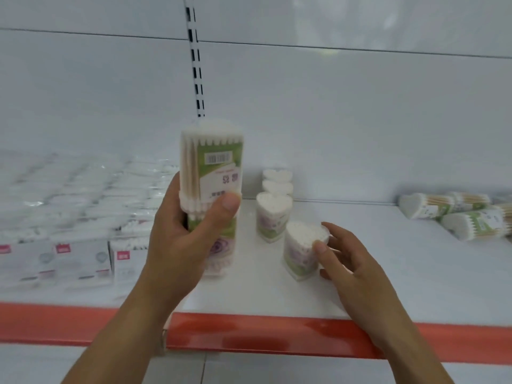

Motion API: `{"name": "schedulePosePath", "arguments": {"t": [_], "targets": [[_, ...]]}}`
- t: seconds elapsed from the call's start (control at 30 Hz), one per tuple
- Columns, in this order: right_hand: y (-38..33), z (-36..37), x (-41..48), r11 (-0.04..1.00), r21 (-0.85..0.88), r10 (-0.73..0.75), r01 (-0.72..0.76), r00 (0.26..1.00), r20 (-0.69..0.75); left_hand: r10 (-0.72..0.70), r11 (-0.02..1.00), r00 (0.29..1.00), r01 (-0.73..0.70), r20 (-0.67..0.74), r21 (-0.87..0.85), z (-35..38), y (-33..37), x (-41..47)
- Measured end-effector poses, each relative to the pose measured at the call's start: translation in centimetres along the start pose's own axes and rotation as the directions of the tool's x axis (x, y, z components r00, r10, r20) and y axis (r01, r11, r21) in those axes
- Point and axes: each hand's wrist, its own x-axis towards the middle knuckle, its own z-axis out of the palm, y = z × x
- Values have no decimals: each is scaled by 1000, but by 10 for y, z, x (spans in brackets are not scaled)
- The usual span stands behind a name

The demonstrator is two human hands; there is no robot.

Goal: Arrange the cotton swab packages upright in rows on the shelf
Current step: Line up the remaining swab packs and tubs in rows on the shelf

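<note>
My left hand grips two heart-shaped cotton swab packages stacked end to end, held upright above the white shelf. My right hand touches an upright package near the shelf's front, thumb on its top edge and fingers relaxed beside it. Behind it stands a row of three upright packages running to the back wall. Several more packages lie on their sides at the far right.
Boxed and bagged white swab packs fill the shelf's left part. A red price strip runs along the front edge. A slotted upright divides the white back wall.
</note>
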Motion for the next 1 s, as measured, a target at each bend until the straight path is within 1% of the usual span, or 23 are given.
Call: {"name": "schedulePosePath", "arguments": {"t": [0.1,0.17,0.23,0.27,0.33,0.4,0.5,0.57,0.67,0.8,1.0], "targets": [[-6,9,-4,998,-66,-1,0,1000,-13,15,1000,1000,-15,-6,-21,-10,3,10],[-9,17,-6,985,-172,13,-19,999,-37,8,1000,1000,-8,-10,-29,-15,4,17],[-9,26,-6,954,-300,-39,9,995,-94,-8,999,1000,8,-10,-48,-15,3,21],[-9,31,-6,944,-329,-61,18,991,-122,-16,998,1000,16,0,-58,-15,2,22],[-10,43,-6,942,-336,-73,21,987,-144,-23,998,999,25,28,-65,-14,2,23],[-14,57,-5,936,-352,-78,26,988,-132,-19,998,999,22,42,-58,-16,3,25],[-19,73,3,905,-423,-103,45,988,-114,-15,995,998,20,60,-94,-20,3,28],[-19,78,8,883,-467,-114,40,985,-132,-7,997,997,13,81,-82,-21,3,28],[-17,78,13,880,-475,-115,16,977,-181,-9,997,995,17,98,-79,-22,3,28],[-15,79,14,882,-472,-116,15,975,-187,-25,995,990,37,135,-87,-21,4,28],[-14,70,11,893,-450,-85,-10,978,-190,-8,998,983,18,186,-56,-18,6,27]]}}
